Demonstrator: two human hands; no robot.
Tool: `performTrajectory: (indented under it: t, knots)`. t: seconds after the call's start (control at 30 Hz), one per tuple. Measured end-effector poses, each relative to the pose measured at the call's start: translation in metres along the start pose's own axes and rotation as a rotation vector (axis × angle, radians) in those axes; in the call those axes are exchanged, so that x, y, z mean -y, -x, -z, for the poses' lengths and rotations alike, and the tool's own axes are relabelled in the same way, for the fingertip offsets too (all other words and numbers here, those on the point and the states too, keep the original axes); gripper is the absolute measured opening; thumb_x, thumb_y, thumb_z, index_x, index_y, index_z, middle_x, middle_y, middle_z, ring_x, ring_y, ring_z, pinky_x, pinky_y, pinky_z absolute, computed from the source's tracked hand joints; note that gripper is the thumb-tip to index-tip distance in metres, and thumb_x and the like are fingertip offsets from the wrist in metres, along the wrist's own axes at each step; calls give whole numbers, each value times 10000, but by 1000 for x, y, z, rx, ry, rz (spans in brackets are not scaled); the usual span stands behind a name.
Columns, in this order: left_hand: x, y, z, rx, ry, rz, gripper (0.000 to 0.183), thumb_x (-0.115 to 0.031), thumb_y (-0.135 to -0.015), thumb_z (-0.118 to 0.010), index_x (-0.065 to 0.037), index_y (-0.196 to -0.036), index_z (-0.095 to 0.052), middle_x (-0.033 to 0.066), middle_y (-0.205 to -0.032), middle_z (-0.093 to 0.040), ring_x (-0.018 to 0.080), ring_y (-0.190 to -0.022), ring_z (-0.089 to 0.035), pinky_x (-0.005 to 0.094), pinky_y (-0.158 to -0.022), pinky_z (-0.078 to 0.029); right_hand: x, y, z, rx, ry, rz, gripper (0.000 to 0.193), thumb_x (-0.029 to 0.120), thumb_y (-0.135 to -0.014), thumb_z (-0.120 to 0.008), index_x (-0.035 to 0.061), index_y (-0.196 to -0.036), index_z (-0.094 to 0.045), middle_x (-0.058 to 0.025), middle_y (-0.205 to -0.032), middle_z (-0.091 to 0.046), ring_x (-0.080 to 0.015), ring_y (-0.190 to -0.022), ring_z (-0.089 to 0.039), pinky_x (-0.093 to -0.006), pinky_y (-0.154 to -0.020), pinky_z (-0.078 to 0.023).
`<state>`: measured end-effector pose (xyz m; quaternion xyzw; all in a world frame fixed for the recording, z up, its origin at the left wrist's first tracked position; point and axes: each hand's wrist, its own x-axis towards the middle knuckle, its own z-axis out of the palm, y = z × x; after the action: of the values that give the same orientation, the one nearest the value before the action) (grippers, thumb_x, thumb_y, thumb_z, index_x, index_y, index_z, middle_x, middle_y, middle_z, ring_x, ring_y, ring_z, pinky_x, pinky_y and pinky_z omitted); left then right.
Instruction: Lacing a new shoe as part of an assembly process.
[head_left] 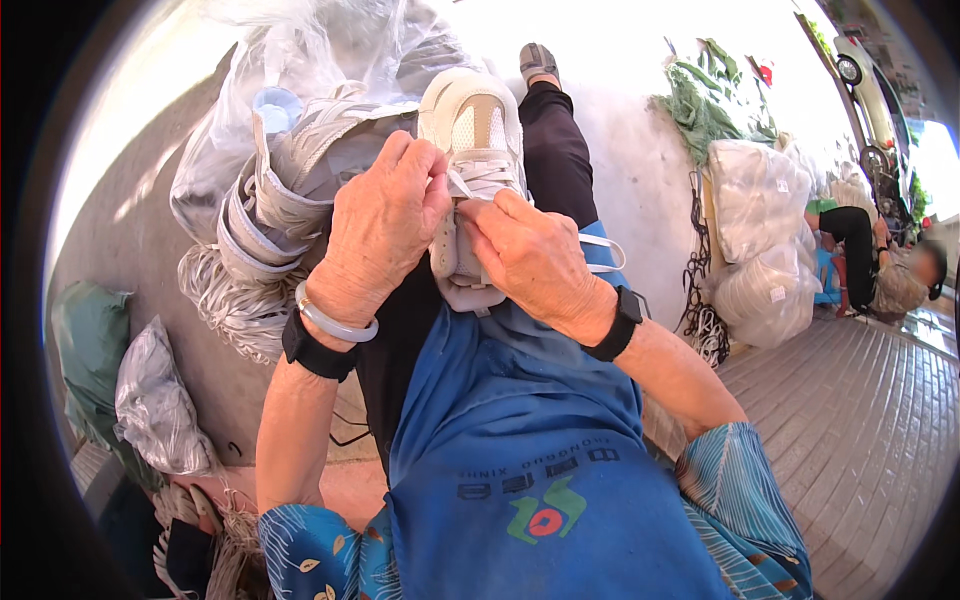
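A beige and white sneaker (470,105) rests on my lap, its toe pointing away from me. White shoelace (488,172) crosses the front of its lacing area. On the shoe's left side my left hand (385,225) is closed, pinching a short stretch of lace raised off the shoe. My right hand (540,258) is also closed, thumb and fingers pressed together over the eyelets; lace seems to be in that pinch, though the fingers cover most of it. A loose loop of white lace (612,255) hangs out to the right of this hand. The heel end lies against my blue apron (520,400).
Left of my legs are stacked grey shoe uppers (265,215), a bundle of white laces (230,305) and clear plastic bags (215,160). Filled plastic sacks (765,240) and green netting (705,100) lie to the right. Another person (890,275) sits at far right.
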<state>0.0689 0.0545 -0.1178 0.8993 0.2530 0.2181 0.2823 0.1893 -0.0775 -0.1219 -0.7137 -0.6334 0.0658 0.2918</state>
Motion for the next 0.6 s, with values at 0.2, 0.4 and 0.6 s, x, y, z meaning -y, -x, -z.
performTrajectory:
  t: [0.2, 0.4, 0.6]
  knots:
    - [17, 19, 1, -37, 193, 155, 101, -61, -864, -613, -16, -952, -592, 106, -886, -615, 231, -767, -609, 334, -719, -492, 8, -9, -3, 66, 145, -2, 85, 88, -793, -631, 30, -842, -590, -96, -781, -554, -274, -590, -636, -363, -515, -503]
    - [13, 34, 0, 104, 324, 375, 158, -115, -869, -623, 1, -975, -600, 103, -896, -643, 179, -790, -600, 303, -739, -490, 9, -8, -5, 49, 93, -45, 117, 102, -791, -644, 26, -854, -581, -107, -769, -581, -290, -609, -648, -384, -532, -510]
    - [8, 37, -3, 182, 386, 401, 181, -133, -850, -662, 2, -948, -592, 83, -880, -632, 171, -829, -592, 313, -767, -481, 9, -9, -3, 51, 87, -103, 98, 104, -817, -637, 45, -890, -608, -108, -798, -618, -307, -649, -645, -399, -556, -509]
